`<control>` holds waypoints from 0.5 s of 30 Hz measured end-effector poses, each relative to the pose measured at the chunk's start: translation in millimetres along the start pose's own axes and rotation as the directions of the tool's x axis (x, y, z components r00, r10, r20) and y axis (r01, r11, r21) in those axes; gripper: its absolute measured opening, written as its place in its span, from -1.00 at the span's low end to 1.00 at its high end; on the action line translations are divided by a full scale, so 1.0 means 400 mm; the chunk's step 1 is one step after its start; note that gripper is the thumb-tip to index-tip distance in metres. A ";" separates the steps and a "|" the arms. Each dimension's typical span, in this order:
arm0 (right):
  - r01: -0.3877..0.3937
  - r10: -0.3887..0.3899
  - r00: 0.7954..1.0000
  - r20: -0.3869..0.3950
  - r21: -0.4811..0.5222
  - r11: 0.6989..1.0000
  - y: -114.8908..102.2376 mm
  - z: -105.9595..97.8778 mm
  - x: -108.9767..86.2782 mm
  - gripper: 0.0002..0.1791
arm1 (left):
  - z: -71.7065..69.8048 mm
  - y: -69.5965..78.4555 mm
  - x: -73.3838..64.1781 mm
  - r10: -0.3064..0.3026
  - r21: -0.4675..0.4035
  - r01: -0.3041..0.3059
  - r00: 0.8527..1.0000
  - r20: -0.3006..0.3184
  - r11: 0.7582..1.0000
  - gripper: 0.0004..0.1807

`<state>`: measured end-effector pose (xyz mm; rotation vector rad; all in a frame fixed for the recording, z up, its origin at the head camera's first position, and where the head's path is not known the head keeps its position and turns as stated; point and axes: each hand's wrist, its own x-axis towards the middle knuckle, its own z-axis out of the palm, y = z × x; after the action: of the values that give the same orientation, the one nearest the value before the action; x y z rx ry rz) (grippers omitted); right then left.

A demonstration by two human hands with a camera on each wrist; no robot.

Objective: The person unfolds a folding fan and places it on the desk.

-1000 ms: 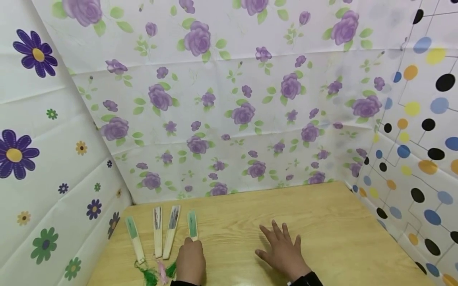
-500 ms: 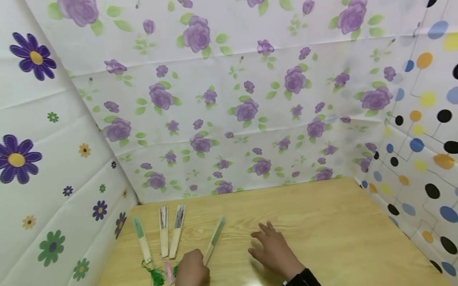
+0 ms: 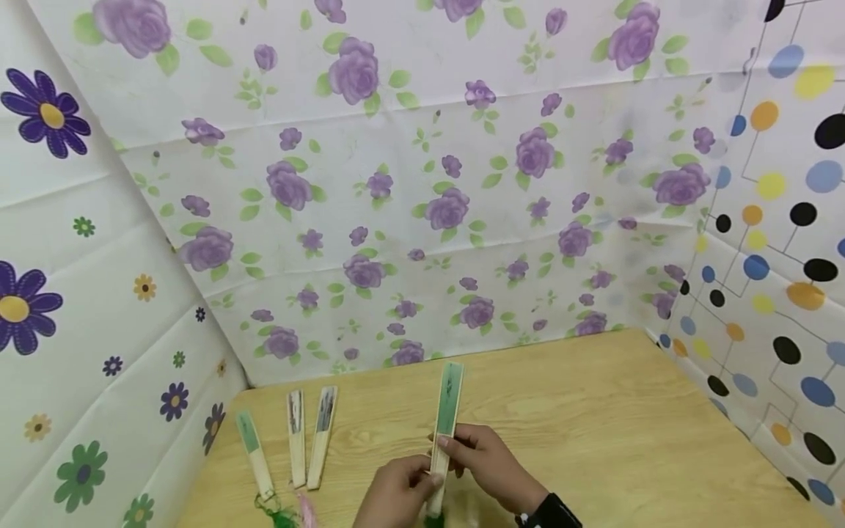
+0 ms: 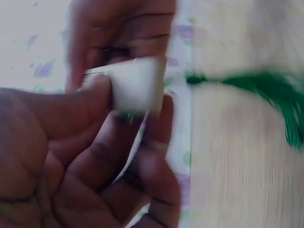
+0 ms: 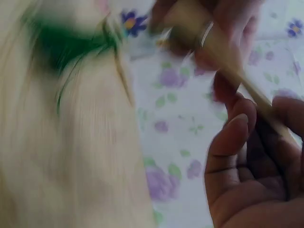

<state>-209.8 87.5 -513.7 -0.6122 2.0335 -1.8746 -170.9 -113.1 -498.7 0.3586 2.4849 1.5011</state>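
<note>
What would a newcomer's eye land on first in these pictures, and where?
Most likely the green-topped folded fan held by the left hand and right hand, low and near the middle of the head view. Next, perhaps the purple-flowered backdrop behind the table, and the three other folded fans lying toward the table's left side.

Readable text: none for you | held green-topped fan (image 3: 449, 400): dark marks, too small for you to read | two dark-topped fans (image 3: 296, 440): you can't make out their marks either
</note>
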 end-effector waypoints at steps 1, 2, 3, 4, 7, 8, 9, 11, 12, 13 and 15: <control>-0.007 0.008 1.000 -0.012 0.039 0.999 0.001 0.002 -0.001 -0.62 | 0.014 0.003 0.003 0.006 0.041 -0.005 1.000 -0.019 0.999 -0.74; -0.010 0.012 1.000 -0.022 0.066 0.998 0.003 0.003 -0.001 -0.62 | 0.027 0.007 0.005 0.009 0.082 -0.005 0.999 -0.049 0.997 -0.73; -0.019 0.021 0.999 -0.029 0.081 0.997 0.006 0.004 -0.002 -0.61 | 0.039 0.012 0.006 0.011 0.119 -0.001 0.996 -0.083 0.993 -0.72; -0.024 0.027 0.999 -0.034 0.086 0.996 0.008 0.005 -0.003 -0.62 | 0.049 0.016 0.007 0.010 0.145 0.007 0.993 -0.118 0.989 -0.71; -0.032 0.035 0.999 -0.039 0.070 0.997 0.015 0.006 -0.003 -0.63 | 0.066 0.032 0.011 0.006 0.177 0.034 0.975 -0.220 0.984 -0.76; -0.029 0.031 0.999 -0.032 0.059 0.998 0.017 0.005 -0.002 -0.63 | 0.067 0.036 0.012 0.003 0.177 0.040 0.971 -0.238 0.983 -0.78; -0.030 0.032 0.999 -0.027 0.052 0.998 0.016 0.003 -0.001 -0.64 | 0.068 0.038 0.015 0.004 0.176 0.040 0.970 -0.243 0.984 -0.78; -0.038 0.039 0.999 -0.024 0.042 0.998 0.011 -0.002 0.003 -0.64 | 0.068 0.040 0.020 -0.006 0.141 0.038 0.975 -0.223 0.989 -0.83; -0.038 0.039 0.999 -0.027 0.027 0.999 0.008 -0.006 0.004 -0.65 | 0.067 0.039 0.022 -0.012 0.105 0.034 0.980 -0.200 0.994 -0.85; -0.037 0.037 0.999 -0.029 0.010 0.999 0.006 -0.009 0.004 -0.65 | 0.068 0.037 0.023 -0.019 0.075 0.033 0.984 -0.178 0.997 -0.85; -0.045 0.044 0.998 -0.046 -0.012 0.999 0.001 -0.013 0.003 -0.64 | 0.070 0.028 0.023 -0.028 0.012 0.030 0.990 -0.139 0.999 -0.86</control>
<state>-213.4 91.5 -513.4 -0.5277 2.0724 -1.8679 -169.9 -81.7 -501.9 0.2257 2.5962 1.5469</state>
